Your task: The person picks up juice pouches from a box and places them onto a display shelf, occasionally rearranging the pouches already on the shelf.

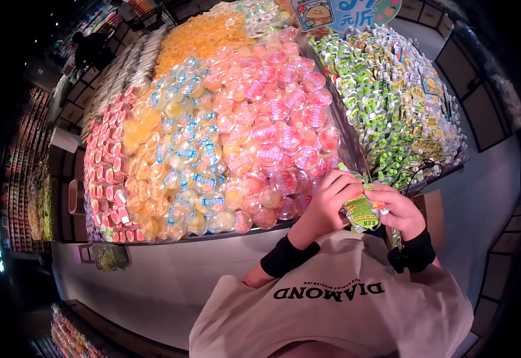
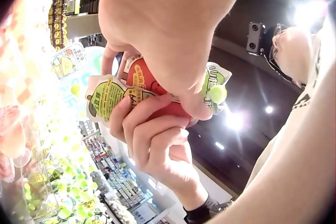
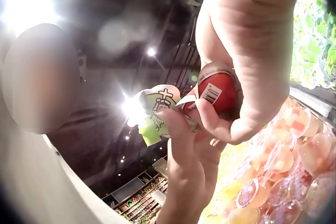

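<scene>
Both hands hold a green-and-red spouted pouch with a green cap, above the near edge of the display. My left hand grips its left side, its thumb beside the green cap in the left wrist view. From the other side my right hand pinches it, and the right fingers curl against the red and green faces. The right wrist view shows the red part with a barcode under the right hand, and my left hand below it. The fingers cover much of the packaging.
Clear domes of pink, orange and yellow jelly fill the bin ahead. Right of a divider stand rows of green-capped pouches below a price sign. Red-and-white packs line the left side. A small basket hangs by the counter front.
</scene>
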`<action>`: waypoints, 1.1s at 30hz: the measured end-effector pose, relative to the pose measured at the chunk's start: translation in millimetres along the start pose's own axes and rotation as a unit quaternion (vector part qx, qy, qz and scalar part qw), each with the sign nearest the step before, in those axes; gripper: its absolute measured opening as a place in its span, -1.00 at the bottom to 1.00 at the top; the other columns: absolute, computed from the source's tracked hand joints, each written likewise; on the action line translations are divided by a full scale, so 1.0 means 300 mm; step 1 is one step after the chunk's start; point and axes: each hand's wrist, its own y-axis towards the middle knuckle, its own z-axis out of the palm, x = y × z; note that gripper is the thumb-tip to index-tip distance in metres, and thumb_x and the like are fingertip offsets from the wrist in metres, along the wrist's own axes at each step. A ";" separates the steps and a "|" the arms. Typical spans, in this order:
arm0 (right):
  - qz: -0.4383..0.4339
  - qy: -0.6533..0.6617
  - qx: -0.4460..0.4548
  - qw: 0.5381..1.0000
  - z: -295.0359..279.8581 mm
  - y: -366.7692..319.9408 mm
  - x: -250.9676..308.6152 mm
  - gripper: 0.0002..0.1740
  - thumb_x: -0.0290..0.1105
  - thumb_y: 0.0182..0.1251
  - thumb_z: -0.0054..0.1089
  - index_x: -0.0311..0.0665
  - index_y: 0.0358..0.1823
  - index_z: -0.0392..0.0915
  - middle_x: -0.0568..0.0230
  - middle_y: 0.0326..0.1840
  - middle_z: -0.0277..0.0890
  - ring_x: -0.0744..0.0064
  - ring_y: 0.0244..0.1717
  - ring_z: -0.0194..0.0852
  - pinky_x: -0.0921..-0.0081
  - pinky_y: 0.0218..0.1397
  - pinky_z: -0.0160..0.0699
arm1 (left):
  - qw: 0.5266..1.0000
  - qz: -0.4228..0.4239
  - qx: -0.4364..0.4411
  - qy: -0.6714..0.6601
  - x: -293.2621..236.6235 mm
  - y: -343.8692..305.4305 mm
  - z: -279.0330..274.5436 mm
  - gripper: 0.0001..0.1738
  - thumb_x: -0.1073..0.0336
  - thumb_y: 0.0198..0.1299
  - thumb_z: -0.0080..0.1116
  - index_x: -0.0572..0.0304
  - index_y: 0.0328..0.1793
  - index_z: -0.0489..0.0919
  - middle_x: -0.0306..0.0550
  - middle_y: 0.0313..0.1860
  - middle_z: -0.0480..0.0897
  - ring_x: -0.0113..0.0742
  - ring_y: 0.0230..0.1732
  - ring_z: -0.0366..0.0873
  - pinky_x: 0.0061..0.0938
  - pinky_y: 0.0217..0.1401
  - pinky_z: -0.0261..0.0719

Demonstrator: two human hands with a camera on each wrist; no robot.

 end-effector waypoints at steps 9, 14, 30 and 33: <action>0.194 0.250 -0.006 0.949 0.042 0.070 0.058 -0.56 -0.49 0.37 0.17 -0.41 0.26 0.40 0.22 0.10 0.57 0.56 0.04 0.57 0.58 0.03 0.59 | 0.945 -0.281 -0.155 -0.060 -0.035 -0.039 -0.067 -0.70 0.34 0.07 0.41 0.38 -0.13 0.63 -0.02 -0.22 0.70 -0.24 -0.22 0.67 -0.43 -0.18 0.60; 0.102 0.253 -0.088 0.958 0.084 0.087 0.092 -0.52 -0.42 0.49 0.05 -0.39 0.38 0.29 0.22 0.17 0.52 0.52 0.08 0.56 0.54 0.12 0.55 | 0.846 -0.380 -0.146 -0.344 -0.075 0.032 -0.106 -0.71 0.30 0.43 0.12 0.45 0.05 0.56 -0.01 -0.23 0.74 -0.35 -0.31 0.72 -0.51 -0.28 0.66; 0.079 0.261 -0.134 0.953 0.060 0.110 0.123 -0.53 -0.31 0.53 0.06 -0.39 0.35 0.32 0.22 0.17 0.55 0.54 0.10 0.57 0.56 0.16 0.56 | 0.771 -0.386 -0.118 -0.492 -0.033 0.044 -0.051 -0.58 0.19 0.57 -0.19 0.49 0.19 0.44 0.21 -0.15 0.69 -0.10 -0.28 0.74 -0.34 -0.24 0.76; 0.069 0.264 -0.235 0.933 -0.018 0.138 0.207 -0.62 -0.26 0.52 0.07 -0.33 0.22 0.42 0.24 0.07 0.59 0.47 -0.07 0.66 0.50 0.02 0.68 | 0.768 -0.394 -0.109 -0.494 0.000 0.054 -0.053 -0.57 0.17 0.56 -0.17 0.48 0.21 0.44 0.20 -0.13 0.69 -0.08 -0.23 0.74 -0.31 -0.20 0.76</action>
